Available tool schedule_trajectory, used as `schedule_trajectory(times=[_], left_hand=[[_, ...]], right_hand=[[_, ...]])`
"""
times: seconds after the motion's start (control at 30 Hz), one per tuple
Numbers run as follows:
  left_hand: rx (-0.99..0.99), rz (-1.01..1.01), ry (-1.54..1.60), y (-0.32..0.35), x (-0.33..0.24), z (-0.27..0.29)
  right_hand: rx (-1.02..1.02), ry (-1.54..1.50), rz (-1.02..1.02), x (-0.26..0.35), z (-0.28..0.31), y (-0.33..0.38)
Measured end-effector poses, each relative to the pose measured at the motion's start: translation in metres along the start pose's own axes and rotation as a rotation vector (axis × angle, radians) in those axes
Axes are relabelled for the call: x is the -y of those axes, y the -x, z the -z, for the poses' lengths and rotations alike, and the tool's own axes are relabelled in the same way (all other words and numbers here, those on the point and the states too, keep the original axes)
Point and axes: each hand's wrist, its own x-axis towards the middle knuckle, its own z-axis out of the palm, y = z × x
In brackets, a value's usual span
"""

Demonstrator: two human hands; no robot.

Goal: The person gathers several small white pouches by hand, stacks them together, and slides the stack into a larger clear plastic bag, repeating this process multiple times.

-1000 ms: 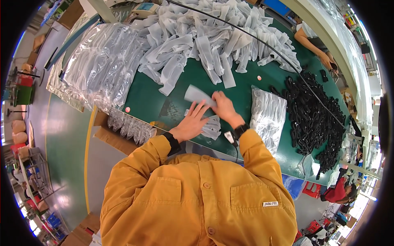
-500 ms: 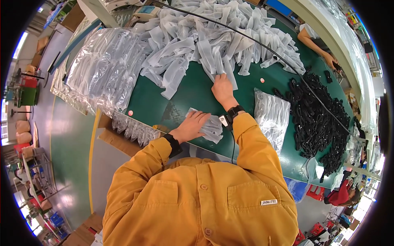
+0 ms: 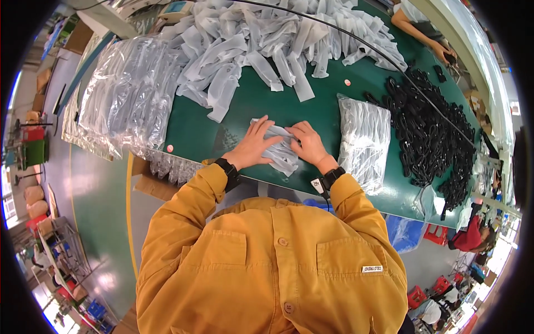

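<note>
A small stack of frosted plastic bags (image 3: 285,158), with something slim inside them, lies near the front edge of the table in front of me. My left hand (image 3: 253,146) rests over the stack's left side, fingers spread and thumb apart. At the right side, my right hand (image 3: 309,146) has its fingers bent onto the top bag, gripping its edge; the fingertips are partly hidden. Beyond both hands spreads a big loose pile of similar frosted bags (image 3: 222,55).
A clear packed bundle (image 3: 364,145) lies right of my hands, then a heap of black cords (image 3: 428,139). Large filled clear bags (image 3: 125,94) stand left. A black cable (image 3: 356,36) crosses above the green table (image 3: 250,103). Another person's arm (image 3: 417,33) reaches in far right.
My right hand has come back from the loose pile to the small stack, bringing a frosted bag toward me. My left hand has stayed at the stack, its fingers now spread wider.
</note>
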Motion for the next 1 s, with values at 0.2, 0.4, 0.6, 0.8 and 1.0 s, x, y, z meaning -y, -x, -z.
schedule_trajectory(times=[0.2, 0.4, 0.6, 0.8, 1.0], left_hand=[[0.018, -0.056, 0.123, -0.004, 0.013, -0.019], [-0.042, -0.094, 0.182, -0.017, 0.014, -0.021], [0.069, -0.098, 0.031, -0.019, 0.027, -0.026], [0.181, -0.33, 0.246, -0.067, -0.028, -0.016], [-0.027, -0.571, 0.298, -0.129, -0.142, -0.033]], right_hand=[[-0.094, -0.017, -0.023, 0.031, -0.008, 0.04], [-0.2, 0.073, -0.026, 0.013, -0.021, 0.023], [-0.199, 0.054, -0.038, 0.007, -0.024, 0.024], [-0.396, -0.114, -0.313, 0.034, -0.002, 0.094], [-0.757, -0.079, -0.785, 0.09, 0.072, 0.247]])
